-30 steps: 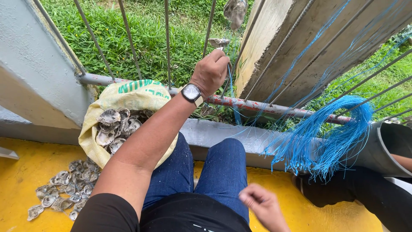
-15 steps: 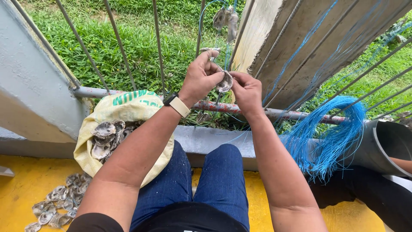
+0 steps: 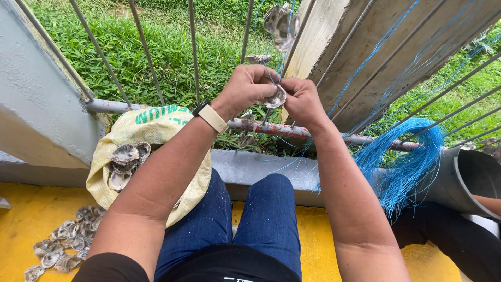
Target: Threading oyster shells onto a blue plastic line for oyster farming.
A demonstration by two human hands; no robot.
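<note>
- While both hands meet up at the railing, a shell (image 3: pixel 275 98) sits between them, just above the rusty rail (image 3: pixel 292 130).
- The left hand (image 3: pixel 246 89) has its fingers curled tight on the shell's left side.
- The right hand (image 3: pixel 300 99) has its fingers pinched on the shell's right side, and a thin blue string (image 3: pixel 279 68) runs up from there.
- To do this well, I think the shell should be held still and flat, so the string can go straight through and not slip.
- A soft pull on the string seems best, since shell edges look sharp and could cut it.
- More shells (image 3: pixel 281 21) hang higher up on the same string, so the line should stay tight and not twist.
- A yellow sack (image 3: pixel 151 128) leans by the left arm, and it is open, with grey shells (image 3: pixel 125 156) showing at its mouth.
- I cannot tell how full the sack is lower down.
- A small pile (image 3: pixel 62 250) of loose shells lies on the yellow floor (image 3: pixel 31 219) near the sack.
- A bunch of blue strings (image 3: pixel 404 162) hangs over a grey pipe (image 3: pixel 459 177) on the right.
- The pipe is open at its end, and I cannot see anything inside it.
</note>
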